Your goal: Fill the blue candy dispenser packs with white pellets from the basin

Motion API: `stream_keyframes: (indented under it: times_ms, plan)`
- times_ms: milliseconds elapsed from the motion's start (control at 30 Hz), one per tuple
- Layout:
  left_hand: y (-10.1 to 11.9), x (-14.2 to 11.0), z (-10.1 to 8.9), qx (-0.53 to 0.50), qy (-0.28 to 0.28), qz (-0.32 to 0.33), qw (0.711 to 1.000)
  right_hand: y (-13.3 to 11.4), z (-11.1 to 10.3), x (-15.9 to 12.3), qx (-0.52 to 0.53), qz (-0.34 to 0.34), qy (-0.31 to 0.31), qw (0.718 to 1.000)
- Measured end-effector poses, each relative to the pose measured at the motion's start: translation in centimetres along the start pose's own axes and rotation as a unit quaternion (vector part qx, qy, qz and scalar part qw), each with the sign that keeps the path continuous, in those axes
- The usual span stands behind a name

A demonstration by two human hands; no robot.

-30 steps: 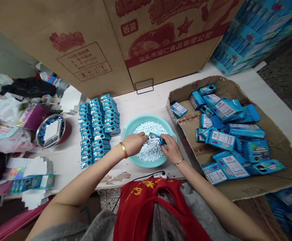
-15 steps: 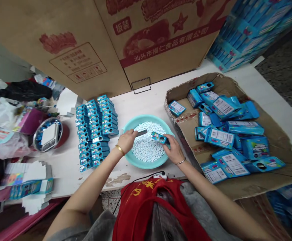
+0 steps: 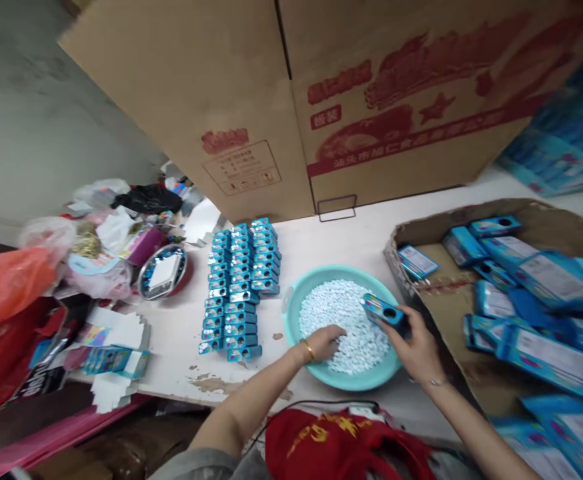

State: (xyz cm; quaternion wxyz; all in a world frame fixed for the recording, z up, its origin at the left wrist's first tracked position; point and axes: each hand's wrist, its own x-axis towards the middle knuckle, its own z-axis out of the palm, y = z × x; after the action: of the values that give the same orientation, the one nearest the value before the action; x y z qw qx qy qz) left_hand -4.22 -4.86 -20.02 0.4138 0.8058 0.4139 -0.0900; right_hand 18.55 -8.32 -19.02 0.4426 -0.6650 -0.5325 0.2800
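Blue packet (image 3: 379,309), hole upward, is over the basin (image 3: 351,383), pinched in our right grip (image 3: 418,347); we best hold it there, catching strays. Left grip (image 3: 321,343) touches white pellets (image 3: 339,300) (whether closed, we cannot tell).

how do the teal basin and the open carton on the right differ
The basin is teal and rounded; the carton is brown cardboard.
The basin holds small pale pellets; the carton holds blue boxes.
The basin is smaller; the carton is wider and runs out of frame.
Both are open-topped and sit on the table.
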Motion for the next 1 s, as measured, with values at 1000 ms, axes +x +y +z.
stream_keyframes:
  times_ms: [1000]
  plan:
    - [14.1,-5.2,-14.6,0.344,0.041,-0.006,0.938,-1.6,1.0,-2.0,0.024,-0.159,-0.038,0.986]
